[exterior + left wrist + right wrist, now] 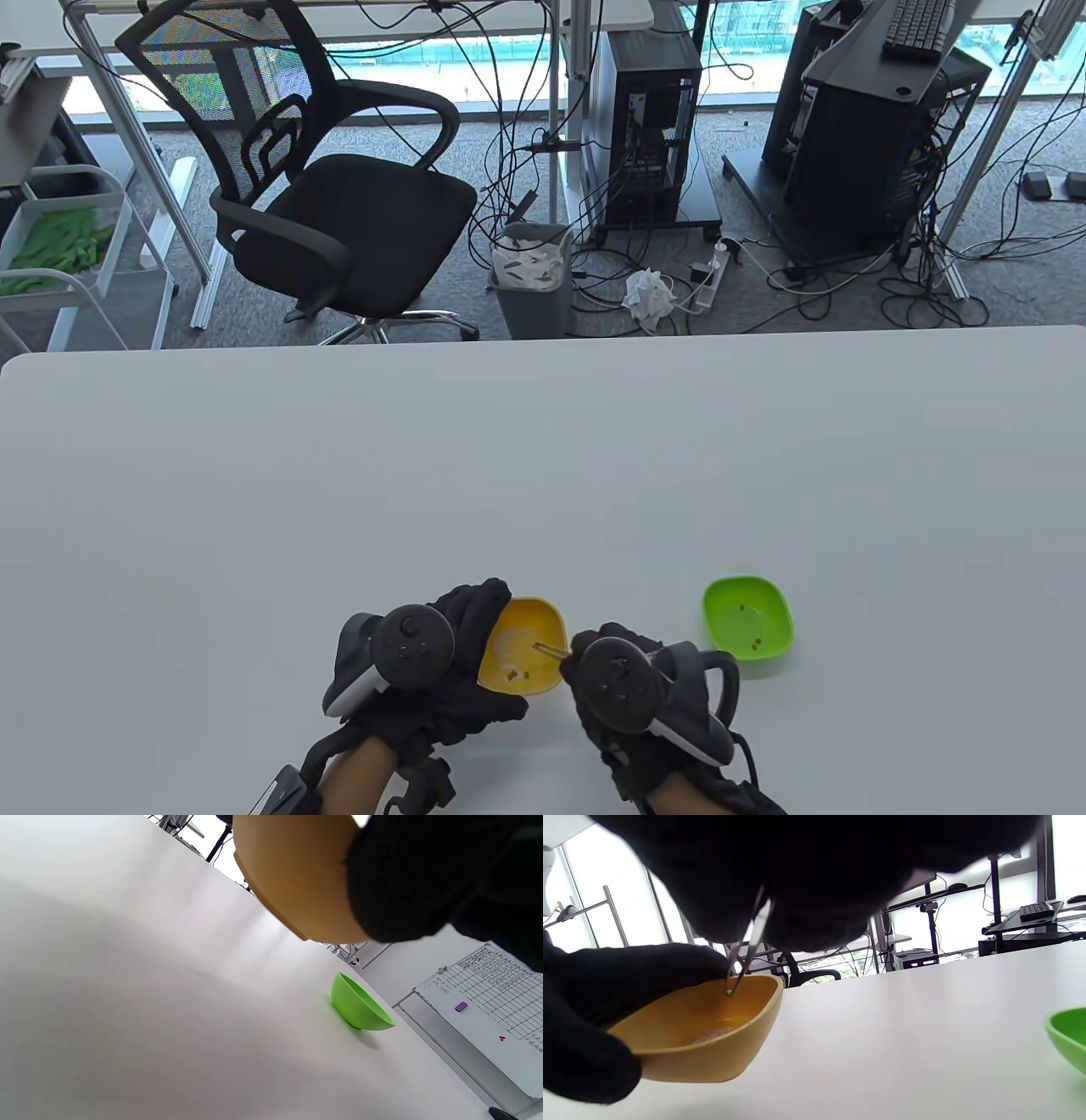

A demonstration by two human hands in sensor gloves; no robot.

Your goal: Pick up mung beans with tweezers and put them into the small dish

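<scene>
the left hand [441, 671] grips the yellow dish [533, 638] by its left side, fingers wrapped over the rim and under the wall; in the left wrist view the dish is lifted clear of the counter [543, 475] and tilted, its underside facing the camera. the right hand [632, 683] holds the tweezers [751, 942], their tips closed together and reaching into the yellow dish from the right. in the right wrist view a small green bead sits between the tips just inside the near rim, apparently one mung bean [729, 993], though it is too small to confirm. several dark specks lie at the lower part of the yellow dish in the table view, taken to be the remaining beans [514, 676].

the green dish [748, 626] stands upright on the counter to the right of the yellow dish, apart from both hands, near the right hand's tracker. a few dark specks show on its floor in the table view.

beyond the far edge of the counter: a black mesh office chair [322, 178], a grey waste bin [533, 276] with paper in it, computer towers and loose cables on the carpet. a white board with a printed grid [492, 1001] shows at the right in the left wrist view
</scene>
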